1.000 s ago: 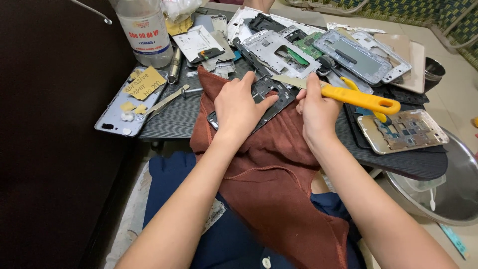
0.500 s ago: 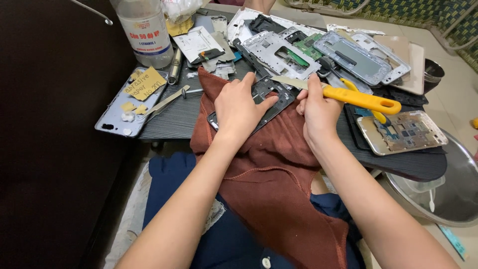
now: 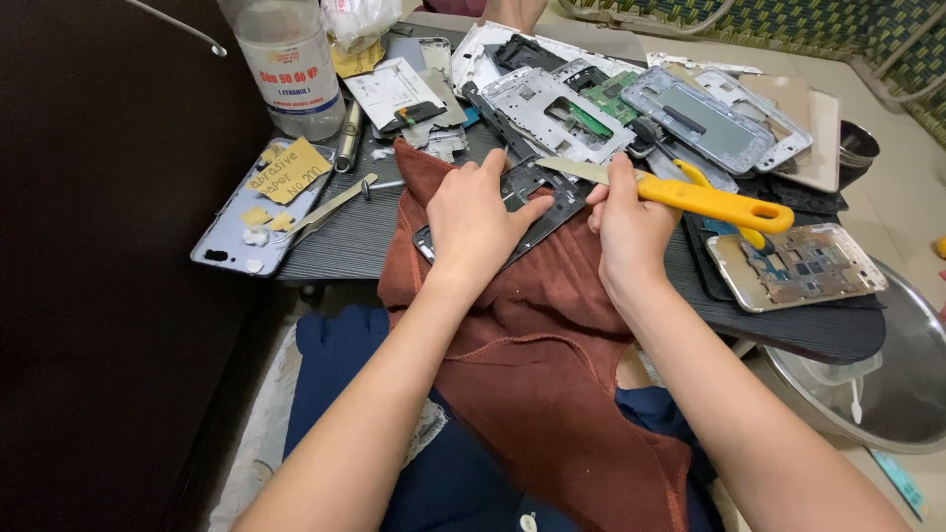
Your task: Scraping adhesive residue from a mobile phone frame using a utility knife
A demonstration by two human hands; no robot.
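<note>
Phone frame (image 3: 537, 202) under left hand (image 3: 473, 222) fingers (on brown cloth (image 3: 552, 365)); right hand (image 3: 626, 222) grips scraper (image 3: 690, 195).

Dark table (image 3: 394, 232): phone frames (image 3: 552, 108), rust cloth (image 3: 552, 325), bottle (image 3: 288, 64).

dark phone frame (image 3: 537, 202) partly hidden under left hand (image 3: 473, 222) | clear plastic bottle (image 3: 286, 59) top cut off far | steel bowl (image 3: 887, 384) cut by right edge
</note>
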